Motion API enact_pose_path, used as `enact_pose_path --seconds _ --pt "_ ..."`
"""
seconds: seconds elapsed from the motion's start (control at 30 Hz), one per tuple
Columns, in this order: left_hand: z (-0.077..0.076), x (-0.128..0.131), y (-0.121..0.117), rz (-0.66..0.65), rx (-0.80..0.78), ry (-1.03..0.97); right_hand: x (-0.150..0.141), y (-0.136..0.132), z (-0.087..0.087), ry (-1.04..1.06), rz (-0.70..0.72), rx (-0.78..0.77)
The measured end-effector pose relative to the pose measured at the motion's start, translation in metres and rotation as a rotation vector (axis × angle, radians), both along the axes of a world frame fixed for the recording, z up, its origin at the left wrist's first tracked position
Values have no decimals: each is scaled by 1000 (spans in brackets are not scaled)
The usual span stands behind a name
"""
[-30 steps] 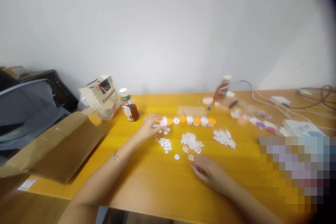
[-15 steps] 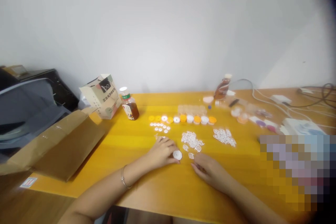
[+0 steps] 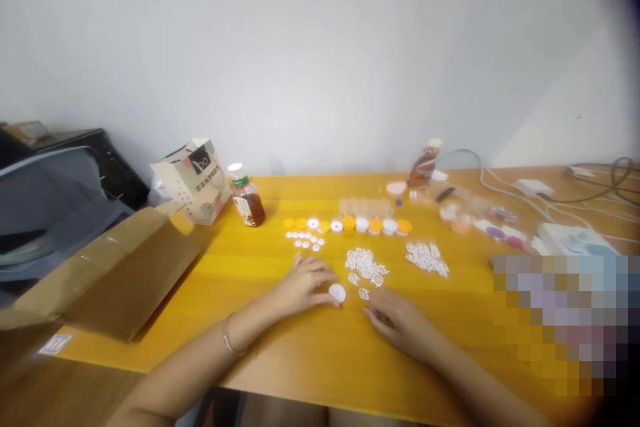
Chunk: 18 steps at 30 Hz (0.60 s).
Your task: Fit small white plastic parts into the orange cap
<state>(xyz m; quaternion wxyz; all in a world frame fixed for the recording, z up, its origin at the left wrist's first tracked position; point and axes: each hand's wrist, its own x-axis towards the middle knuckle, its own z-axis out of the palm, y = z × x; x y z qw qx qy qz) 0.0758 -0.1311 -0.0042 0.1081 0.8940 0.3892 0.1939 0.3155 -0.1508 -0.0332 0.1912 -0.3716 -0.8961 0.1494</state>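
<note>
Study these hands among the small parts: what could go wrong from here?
The left hand, at the edge of a white disc, might nudge it away. The right hand, beside a loose openwork piece, might push that aside. A forward sweep of the left hand might scatter the small white discs ahead.

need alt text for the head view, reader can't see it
A person's left hand is at the edge of a white disc over a wooden table; the right hand is beside a white openwork piece. Beyond lie a pile of similar pieces, small white discs and a row of round orange and white pieces.
</note>
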Motion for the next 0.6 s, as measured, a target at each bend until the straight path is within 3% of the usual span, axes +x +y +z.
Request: enact_pose_path --seconds 0.13,0.27,0.4,0.6 --pt "10 -31 13 106 8 -88 -1 2 4 46 -46 -20" --pt "8 -57 30 139 -67 -71 -10 15 17 96 -68 -35" --pt "-1 -61 33 210 -58 20 -22 33 23 155 -73 1" --pt "-6 -55 27 279 -13 84 -16 40 14 287 -119 70"
